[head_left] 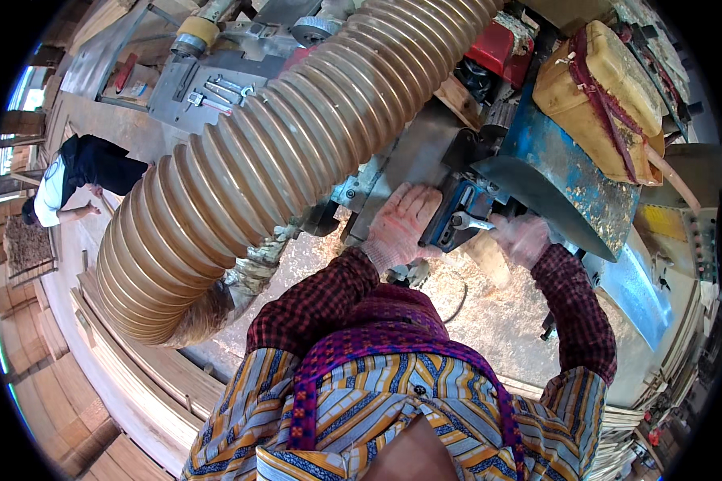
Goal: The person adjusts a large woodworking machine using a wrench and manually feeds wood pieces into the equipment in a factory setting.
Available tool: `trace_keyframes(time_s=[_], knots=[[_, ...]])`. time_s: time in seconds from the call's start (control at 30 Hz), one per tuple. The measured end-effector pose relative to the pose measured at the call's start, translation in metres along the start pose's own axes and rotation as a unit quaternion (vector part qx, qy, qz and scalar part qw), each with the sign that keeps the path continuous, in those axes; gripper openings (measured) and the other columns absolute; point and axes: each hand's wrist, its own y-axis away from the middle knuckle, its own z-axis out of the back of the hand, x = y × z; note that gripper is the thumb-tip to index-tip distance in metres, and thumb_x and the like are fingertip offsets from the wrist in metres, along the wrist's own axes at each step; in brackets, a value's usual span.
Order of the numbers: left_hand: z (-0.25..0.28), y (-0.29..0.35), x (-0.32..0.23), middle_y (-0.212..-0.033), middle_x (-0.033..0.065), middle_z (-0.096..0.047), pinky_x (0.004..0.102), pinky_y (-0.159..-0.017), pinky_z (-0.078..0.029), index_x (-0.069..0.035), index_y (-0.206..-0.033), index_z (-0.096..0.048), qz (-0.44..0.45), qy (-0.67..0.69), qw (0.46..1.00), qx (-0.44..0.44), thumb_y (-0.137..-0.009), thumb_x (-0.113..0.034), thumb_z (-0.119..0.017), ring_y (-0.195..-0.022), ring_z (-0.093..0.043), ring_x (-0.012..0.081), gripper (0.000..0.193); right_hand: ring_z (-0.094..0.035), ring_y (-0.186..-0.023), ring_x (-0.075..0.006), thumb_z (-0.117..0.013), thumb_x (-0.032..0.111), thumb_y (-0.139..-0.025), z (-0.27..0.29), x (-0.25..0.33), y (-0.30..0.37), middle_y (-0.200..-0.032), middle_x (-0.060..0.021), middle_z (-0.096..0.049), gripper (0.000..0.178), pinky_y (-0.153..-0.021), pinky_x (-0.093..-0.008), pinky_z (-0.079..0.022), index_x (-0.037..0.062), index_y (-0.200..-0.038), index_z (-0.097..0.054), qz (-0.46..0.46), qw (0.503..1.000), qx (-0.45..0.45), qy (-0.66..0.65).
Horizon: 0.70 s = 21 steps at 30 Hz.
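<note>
My left hand (403,220), in a pale work glove, lies flat with its fingers stretched out on the grey metal of a machine, beside a blue machine part (448,216). In my right hand (523,239), also gloved, is the handle end of a metal wrench (467,221). The wrench's head reaches leftward to the blue part; whether it sits on a bolt I cannot tell. Just beyond my right hand curves a dark metal guard (541,199).
A wide ribbed hose (273,160) crosses from lower left to the top. A yellow plastic container (598,104) stands at the upper right. Several wrenches (225,88) lie on a metal table at the back left. Wood shavings cover the floor. Another person (76,176) stands far left.
</note>
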Motion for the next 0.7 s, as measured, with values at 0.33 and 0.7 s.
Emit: trace_keyframes(time_s=[0.33,0.7], knots=[[-0.003,-0.002,0.0,-0.151,0.0143,-0.04,0.0418,-0.125,-0.015,0.001,-0.15,-0.032,-0.004,0.001,1.0,-0.02,-0.066,-0.074,-0.069,-0.145,-0.031,0.0268,0.118,-0.063,-0.061,-0.0374,-0.054,0.037,-0.097,-0.06,0.107,0.018,-0.065,-0.0156,-0.062,0.025,-0.054,-0.0497,-0.048,0.0136,-0.103,-0.058,-0.311,0.934,-0.153,-0.081],[0.002,0.0,-0.007,-0.153,0.0129,-0.039,0.0398,-0.125,-0.014,-0.002,-0.152,-0.027,0.019,-0.007,1.0,0.002,-0.068,-0.069,-0.073,-0.146,-0.029,0.0251,0.117,-0.066,-0.067,-0.0392,-0.054,0.039,-0.099,-0.078,0.155,0.03,-0.075,-0.0188,-0.067,0.031,-0.058,-0.0503,-0.051,0.0124,-0.113,-0.064,-0.384,0.871,-0.267,-0.15]])
